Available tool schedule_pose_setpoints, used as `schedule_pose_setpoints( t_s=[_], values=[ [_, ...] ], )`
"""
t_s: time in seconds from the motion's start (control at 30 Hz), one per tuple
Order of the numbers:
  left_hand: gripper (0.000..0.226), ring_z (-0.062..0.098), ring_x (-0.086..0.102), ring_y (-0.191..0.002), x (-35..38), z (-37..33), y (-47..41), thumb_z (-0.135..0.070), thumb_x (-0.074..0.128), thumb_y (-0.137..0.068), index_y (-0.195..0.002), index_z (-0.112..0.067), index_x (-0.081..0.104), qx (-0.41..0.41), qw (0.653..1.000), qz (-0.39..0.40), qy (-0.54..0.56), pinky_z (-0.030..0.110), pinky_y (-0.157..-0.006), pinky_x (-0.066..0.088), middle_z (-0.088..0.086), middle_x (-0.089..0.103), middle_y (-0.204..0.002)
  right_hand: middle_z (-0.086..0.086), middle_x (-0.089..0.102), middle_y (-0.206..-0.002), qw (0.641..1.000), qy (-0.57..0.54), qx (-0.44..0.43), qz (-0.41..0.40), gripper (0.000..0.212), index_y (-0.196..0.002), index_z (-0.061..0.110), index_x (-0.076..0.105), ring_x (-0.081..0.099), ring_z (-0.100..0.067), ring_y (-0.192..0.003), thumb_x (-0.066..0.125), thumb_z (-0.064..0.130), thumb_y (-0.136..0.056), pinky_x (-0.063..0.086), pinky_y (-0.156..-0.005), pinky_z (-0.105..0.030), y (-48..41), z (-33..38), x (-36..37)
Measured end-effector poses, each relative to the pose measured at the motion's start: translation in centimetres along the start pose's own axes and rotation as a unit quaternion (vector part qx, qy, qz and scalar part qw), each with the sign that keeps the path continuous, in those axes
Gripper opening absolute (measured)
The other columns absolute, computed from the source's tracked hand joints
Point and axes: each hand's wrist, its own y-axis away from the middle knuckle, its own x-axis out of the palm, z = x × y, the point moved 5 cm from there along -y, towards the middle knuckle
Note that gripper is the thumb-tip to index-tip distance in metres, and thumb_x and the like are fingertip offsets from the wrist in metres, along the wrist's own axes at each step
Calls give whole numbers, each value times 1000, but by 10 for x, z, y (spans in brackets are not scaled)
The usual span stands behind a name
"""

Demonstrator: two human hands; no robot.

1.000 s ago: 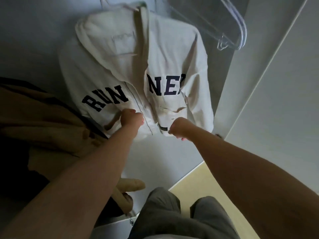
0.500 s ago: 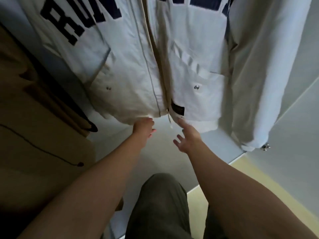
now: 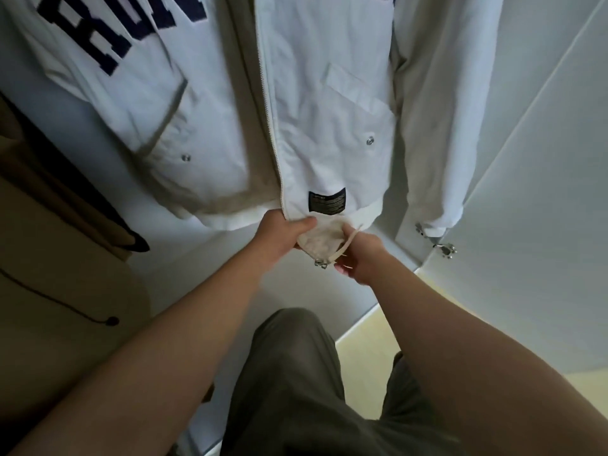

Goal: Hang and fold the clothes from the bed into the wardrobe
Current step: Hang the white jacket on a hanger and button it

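Note:
A white zip-up jacket with dark block letters hangs inside the wardrobe and fills the top of the view. At its bottom hem my left hand grips the hem at the foot of the zipper, thumb over the fabric. My right hand pinches the hem beside the beige pull cord and the metal zipper slider. A black label sits just above the hem. The jacket's right sleeve hangs free.
A tan garment with a thin black cord hangs to the left. The white wardrobe door stands open on the right, with metal hinges near the sleeve cuff. My legs in grey trousers stand below on pale yellow floor.
The view has closed in on the jacket's lower half. My right hand, open half a second ago, now pinches the hem by the slider. My left hand has shifted to the zipper's foot.

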Motion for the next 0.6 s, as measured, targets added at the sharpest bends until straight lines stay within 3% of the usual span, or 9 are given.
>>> schedule_pose_setpoints(
  t_s=[0.1,0.17,0.27,0.4,0.5,0.6],
  values=[
    [14,25,74,-88,-1,-7,5,-16,81,-78,-91,-14,75,5,999,-24,-44,47,-78,61,7,77,-92,-13,71,-89,999,27,14,11,45,-113,9,57,67,-30,-68,54,50,-95,51,-70,-37,14,-9,-8],
    [20,26,74,-89,-2,-11,5,-15,80,-80,-99,-9,74,-2,999,-25,-42,48,-79,61,10,76,-96,-16,72,-98,998,34,9,43,56,-118,11,53,73,-33,-75,54,61,-92,53,-79,-40,16,-7,-12],
    [24,28,73,-93,0,-12,8,-12,77,-82,-105,-5,73,-15,999,-34,7,45,-80,61,14,75,-102,-10,76,-96,988,71,-14,136,63,-114,13,62,74,-27,-83,58,69,-84,50,-92,-43,19,-2,-5],
    [16,26,74,-93,6,-10,16,-5,73,-83,-100,-8,74,-41,995,-24,85,32,-69,60,10,77,-98,1,72,-89,964,185,-38,189,45,-103,19,68,66,-15,-79,76,54,-75,44,-84,-36,27,-12,11],
    [20,28,73,-93,6,-12,16,2,70,-81,-99,-5,74,-53,993,-13,103,31,-69,59,12,77,-96,0,73,-96,961,172,-40,211,48,-115,14,65,63,-16,-87,77,44,-79,43,-86,-35,29,-22,18],
    [26,28,73,-96,4,-12,12,8,70,-75,-95,-8,75,-33,996,-18,78,33,-73,61,11,77,-97,-5,74,-83,972,147,-84,164,41,-113,6,68,66,-17,-78,75,35,-85,43,-76,-31,26,-25,15]
  ],
)
